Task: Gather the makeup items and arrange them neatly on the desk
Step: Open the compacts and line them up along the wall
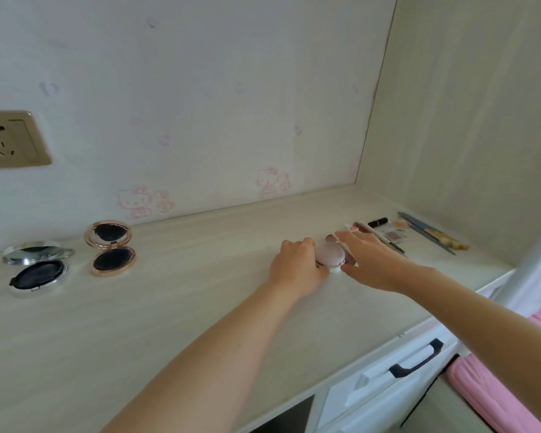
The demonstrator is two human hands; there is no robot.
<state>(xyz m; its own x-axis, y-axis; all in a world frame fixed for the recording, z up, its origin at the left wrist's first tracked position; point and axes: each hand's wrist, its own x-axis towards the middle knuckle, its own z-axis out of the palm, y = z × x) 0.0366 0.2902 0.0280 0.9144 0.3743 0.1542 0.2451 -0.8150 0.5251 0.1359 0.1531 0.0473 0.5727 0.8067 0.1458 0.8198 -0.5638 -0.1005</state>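
Far left: I see a silver compact [36, 270] lying open, well apart from everything on the right; I judge it not yet gathered.
Beside it: a rose-gold compact [111, 248], also open, near the wall.
Open room: the desk [185, 307] between the compacts and my hands is bare, good for sliding things along.
Centre: my left hand [295, 265] curls round a round pink compact [330, 256]; my right hand [372, 260] rests on its other side, fingers straight.
Right: lipstick [378, 221], pencils [425, 231] and small pieces crowd the corner.
Edge: the front lip sits close below my wrists.
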